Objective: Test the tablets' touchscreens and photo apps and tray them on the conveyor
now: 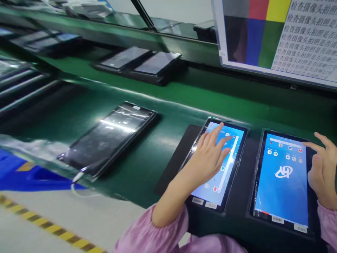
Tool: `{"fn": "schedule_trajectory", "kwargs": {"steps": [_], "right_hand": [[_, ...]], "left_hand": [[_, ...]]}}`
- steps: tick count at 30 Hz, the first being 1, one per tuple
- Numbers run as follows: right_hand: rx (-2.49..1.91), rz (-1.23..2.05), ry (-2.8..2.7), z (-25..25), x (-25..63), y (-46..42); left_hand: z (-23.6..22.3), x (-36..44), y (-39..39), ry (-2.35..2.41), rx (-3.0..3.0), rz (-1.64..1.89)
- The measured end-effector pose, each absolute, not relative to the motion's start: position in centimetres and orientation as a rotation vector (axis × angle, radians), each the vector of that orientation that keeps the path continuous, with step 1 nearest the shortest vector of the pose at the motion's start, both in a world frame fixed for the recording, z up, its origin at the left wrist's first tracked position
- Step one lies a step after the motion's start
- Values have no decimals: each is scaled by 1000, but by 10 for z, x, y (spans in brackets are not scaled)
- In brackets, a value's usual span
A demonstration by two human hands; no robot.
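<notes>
- Left hand (pixel 205 161): fingers (pixel 217 133) spreading loosely, gripping nothing; hovering over or touching upper screen of left tablet (pixel 223 179), contact unclear.
- Right hand (pixel 325 168): fingers holding nothing, index pointing at right end of search bar on right tablet (pixel 281 193); touch or gap, cannot tell.
- Both tablets lying side by side on green counter (pixel 160 147), screens glowing blue with app icons; right one also showing white logo.
- Both bearing small labels along near edge.
- Black board (pixel 176 154) sticking out from left tablet's left side.
- Pink sleeve (pixel 158 232) covering left forearm up to below the elbow; another pink sleeve (pixel 328 225) at right wrist.
- Dark-screened tablet (pixel 110 140) lying further left on counter, reflecting light; white cable (pixel 77 177) hanging near its close corner.
- Two more tablets (pixel 142 63) sitting on black supports behind.
- Colour-block sheet (pixel 289 45) with Chinese text standing top right.
- Yellow-black tape (pixel 50 226) crossing floor (pixel 118 218), lower left.
</notes>
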State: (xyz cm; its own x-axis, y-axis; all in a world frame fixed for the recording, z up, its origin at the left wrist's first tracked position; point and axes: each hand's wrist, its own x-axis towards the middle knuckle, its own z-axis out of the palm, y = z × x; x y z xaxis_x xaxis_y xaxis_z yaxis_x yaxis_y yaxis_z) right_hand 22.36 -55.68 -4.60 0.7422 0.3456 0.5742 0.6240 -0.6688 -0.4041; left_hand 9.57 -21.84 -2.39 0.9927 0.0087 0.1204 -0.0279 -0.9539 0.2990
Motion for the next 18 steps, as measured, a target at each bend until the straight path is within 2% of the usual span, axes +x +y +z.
{"fn": "schedule_trajectory", "kwargs": {"steps": [7,13,18], "right_hand": [[-2443,-394,-1125,-31,233,-535],[-2490,-219,-1329,-29,239,-516],[-2303,-358,-1274,-27,229,-528]], "left_hand": [[-31,62,-184,284,2760,343],[-39,46,-179,303,2733,289],[-34,57,-196,148,2766,217]]}}
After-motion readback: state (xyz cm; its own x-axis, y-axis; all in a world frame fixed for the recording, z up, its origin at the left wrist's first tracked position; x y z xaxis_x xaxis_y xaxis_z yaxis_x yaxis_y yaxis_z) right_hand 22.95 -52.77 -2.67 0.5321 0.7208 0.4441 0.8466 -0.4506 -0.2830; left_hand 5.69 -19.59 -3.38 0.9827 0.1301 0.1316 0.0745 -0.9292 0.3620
